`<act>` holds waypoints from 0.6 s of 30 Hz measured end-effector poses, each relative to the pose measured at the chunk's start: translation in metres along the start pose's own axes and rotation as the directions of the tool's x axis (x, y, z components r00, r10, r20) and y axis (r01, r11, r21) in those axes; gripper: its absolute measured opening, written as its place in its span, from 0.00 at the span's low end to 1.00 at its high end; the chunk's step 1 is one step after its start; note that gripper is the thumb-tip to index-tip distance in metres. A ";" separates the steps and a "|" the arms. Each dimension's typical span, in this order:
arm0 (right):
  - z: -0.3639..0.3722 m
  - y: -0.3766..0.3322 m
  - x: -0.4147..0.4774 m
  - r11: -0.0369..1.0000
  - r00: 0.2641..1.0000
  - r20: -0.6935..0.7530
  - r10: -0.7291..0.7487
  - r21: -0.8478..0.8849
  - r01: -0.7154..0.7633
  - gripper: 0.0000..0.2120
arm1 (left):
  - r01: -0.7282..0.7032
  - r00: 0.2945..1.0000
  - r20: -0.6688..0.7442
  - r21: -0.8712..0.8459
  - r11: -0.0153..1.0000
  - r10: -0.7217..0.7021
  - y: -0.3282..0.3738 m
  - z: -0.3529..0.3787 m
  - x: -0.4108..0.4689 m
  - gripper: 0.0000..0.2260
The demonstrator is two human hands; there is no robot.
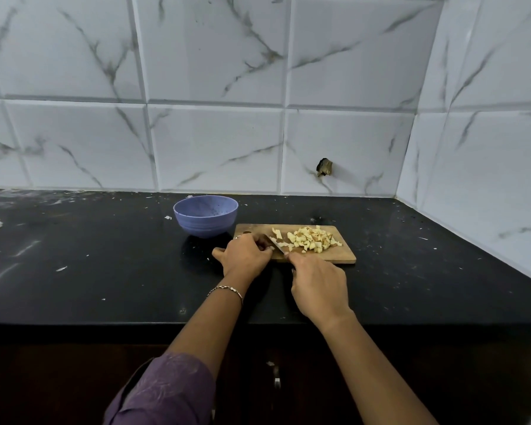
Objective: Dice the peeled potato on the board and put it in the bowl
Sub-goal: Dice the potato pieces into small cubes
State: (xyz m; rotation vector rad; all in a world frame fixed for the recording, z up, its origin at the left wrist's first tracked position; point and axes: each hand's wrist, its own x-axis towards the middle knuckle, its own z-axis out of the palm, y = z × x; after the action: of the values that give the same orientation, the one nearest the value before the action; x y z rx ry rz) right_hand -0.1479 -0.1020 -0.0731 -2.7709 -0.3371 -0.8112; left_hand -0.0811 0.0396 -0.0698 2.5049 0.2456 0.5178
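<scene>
A wooden cutting board [344, 256] lies on the black counter. A heap of pale potato dice [311, 239] covers its right half, and a few larger pieces [277, 233] lie near the board's middle. My right hand [319, 285] grips a knife [275, 243] whose blade points up-left across the board. My left hand [247, 254] rests on the board's left end with its fingers curled over a small piece beside the blade; that piece is mostly hidden. An empty purple bowl [205, 219] stands just left of the board's far corner.
The black counter [105, 271] carries scattered white flecks and scraps. Marble-look tiled walls [215, 142] close off the back and the right side. A cabinet handle [277, 380] shows below the counter's front edge.
</scene>
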 end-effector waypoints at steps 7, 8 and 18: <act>-0.005 0.006 -0.008 0.977 0.992 0.012 0.126 0.171 -0.126 0.14 | -0.025 1.000 0.006 -0.003 1.000 0.025 -0.001 0.000 0.000 0.07; -0.007 0.008 -0.008 0.966 0.989 0.049 0.140 0.213 -0.147 0.14 | -0.024 1.000 0.005 -0.015 1.000 0.024 -0.001 0.000 -0.001 0.08; -0.011 0.020 -0.002 0.877 0.959 0.226 0.173 0.407 -0.254 0.14 | -0.008 1.000 0.001 -0.048 0.999 0.008 0.000 -0.002 -0.002 0.03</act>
State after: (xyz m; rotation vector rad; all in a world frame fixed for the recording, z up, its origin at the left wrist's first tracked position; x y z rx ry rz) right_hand -0.1498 -0.1242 -0.0680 -2.4045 -0.2039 -0.3696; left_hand -0.0839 0.0396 -0.0689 2.4608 0.2208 0.5191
